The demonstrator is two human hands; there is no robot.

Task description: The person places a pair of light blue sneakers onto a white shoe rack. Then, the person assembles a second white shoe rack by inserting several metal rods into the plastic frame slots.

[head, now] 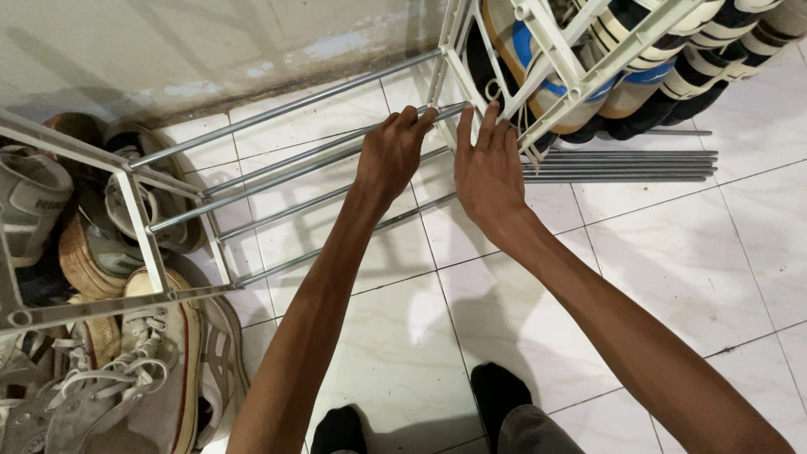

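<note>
Item: shoe rack frame of grey metal rods and white plastic side panels, lying across the pale marble-patterned floor tiles (672, 277).

White plastic side panel (538, 59): at the far end of the rods, tilted, with striped slip-on shoes (672, 76) heaped behind it.

Grey metal rods (286, 160): several run in parallel from this panel to a second white plastic panel (143, 244) at the other end, beside a pile of worn grey and tan sneakers (109, 353).

Left hand (391, 155): fingers curled over one rod right where it meets the tilted panel, closed on it.

Right hand (487, 164): just beside the left, not touching it; fingers spread and laid flat against the lower edge of the same panel, gripping nothing that I can see.

Loose bundle of grey metal rods (622, 166): flat on the tiles just past the right hand, beneath the panel.

Black-socked feet (496, 391): on the tiles, well short of the panel.
</note>
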